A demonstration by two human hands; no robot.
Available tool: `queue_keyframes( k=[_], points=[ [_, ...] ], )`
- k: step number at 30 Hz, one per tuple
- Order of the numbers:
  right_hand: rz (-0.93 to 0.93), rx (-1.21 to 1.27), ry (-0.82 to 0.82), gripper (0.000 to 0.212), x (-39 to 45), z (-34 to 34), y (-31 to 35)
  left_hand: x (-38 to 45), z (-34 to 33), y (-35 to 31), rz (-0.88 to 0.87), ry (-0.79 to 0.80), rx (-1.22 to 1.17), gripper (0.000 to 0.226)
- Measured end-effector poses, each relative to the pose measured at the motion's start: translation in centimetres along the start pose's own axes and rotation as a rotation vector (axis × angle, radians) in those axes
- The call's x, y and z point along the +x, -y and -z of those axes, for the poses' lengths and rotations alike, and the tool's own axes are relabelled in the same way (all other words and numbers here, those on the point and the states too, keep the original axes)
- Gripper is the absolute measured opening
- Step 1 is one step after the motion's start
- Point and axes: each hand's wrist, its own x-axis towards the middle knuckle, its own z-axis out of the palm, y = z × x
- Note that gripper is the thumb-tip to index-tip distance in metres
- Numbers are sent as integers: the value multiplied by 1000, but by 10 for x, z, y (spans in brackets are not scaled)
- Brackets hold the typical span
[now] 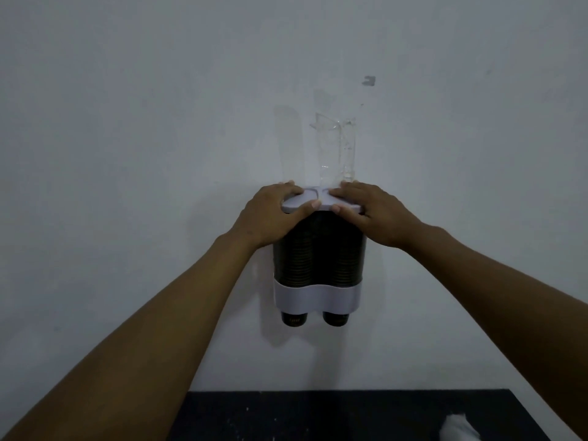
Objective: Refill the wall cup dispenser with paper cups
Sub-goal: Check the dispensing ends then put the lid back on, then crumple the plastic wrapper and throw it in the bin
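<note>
The cup dispenser (318,297) hangs on the white wall, with a dark see-through body and a white lower band. Two stacks of dark paper cups (294,259) fill both of its tubes. One cup bottom (293,319) pokes out under each tube. A white lid (321,200) lies across the top. My left hand (273,214) holds the lid's left end, fingers over its top and thumb at its front edge. My right hand (369,211) grips the lid's right end the same way.
Strips of clear tape (337,148) stick to the wall above the dispenser. A dark table (318,415) stands below against the wall, with a crumpled white wrapper (458,429) at its right front.
</note>
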Motion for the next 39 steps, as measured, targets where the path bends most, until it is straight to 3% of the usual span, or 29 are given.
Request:
queue_keyframes(
  k=[4,8,11,15,17,19,28,35,39],
  points=[
    [-14,-40,62,53,2,6,3,1,2,-1,20,39,34,69],
    [-59,-130,124,55,-2,14,16,1,13,-17,72,206,376,73],
    [-132,-156,132,58,-6,9,20,-3,13,-29,85,226,495,68],
    [-168,-59,-74,66,-33,6,29,-32,3,-40,-103,-57,417,62],
    [-103,-19,-239,61,-51,9,33,-46,-4,-45,-238,-212,338,53],
    [-72,-15,-347,47,-71,11,34,-61,-15,-52,-314,-249,273,41],
    [-226,1,-189,3,-222,-30,-9,-161,-144,-88,-199,183,-46,19],
    [-431,76,110,9,-375,-79,-46,-264,-253,-102,-82,604,-120,17],
    [-601,96,353,23,-434,-100,-68,-293,-299,-107,170,812,-105,32]
  ],
)
